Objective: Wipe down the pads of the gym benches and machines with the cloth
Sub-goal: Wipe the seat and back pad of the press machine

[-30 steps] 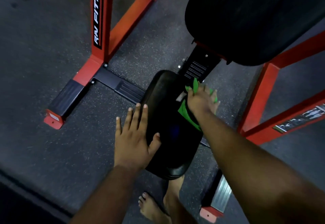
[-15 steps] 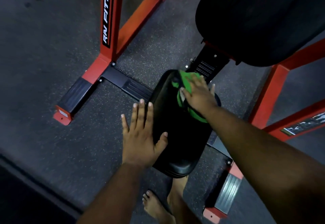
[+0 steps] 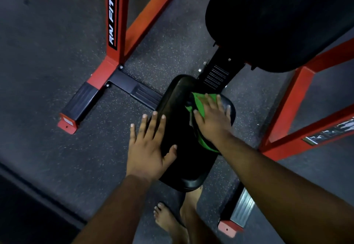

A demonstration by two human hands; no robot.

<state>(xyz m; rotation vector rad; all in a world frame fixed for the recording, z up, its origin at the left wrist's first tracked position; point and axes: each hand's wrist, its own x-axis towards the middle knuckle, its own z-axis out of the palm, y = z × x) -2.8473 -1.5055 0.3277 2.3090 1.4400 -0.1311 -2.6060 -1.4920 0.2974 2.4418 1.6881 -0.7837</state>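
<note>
With our left hand (image 3: 148,148) flat on the seat pad (image 3: 180,148) and our right hand (image 3: 212,121) spread over the green cloth (image 3: 199,103) there, bunched folds could skip the pad's far edge.

The right hand (image 3: 212,118) presses a green cloth (image 3: 198,103) flat on the seat pad (image 3: 182,148). The left hand (image 3: 148,148) rests open on the pad's left edge, thumb on top.
</note>
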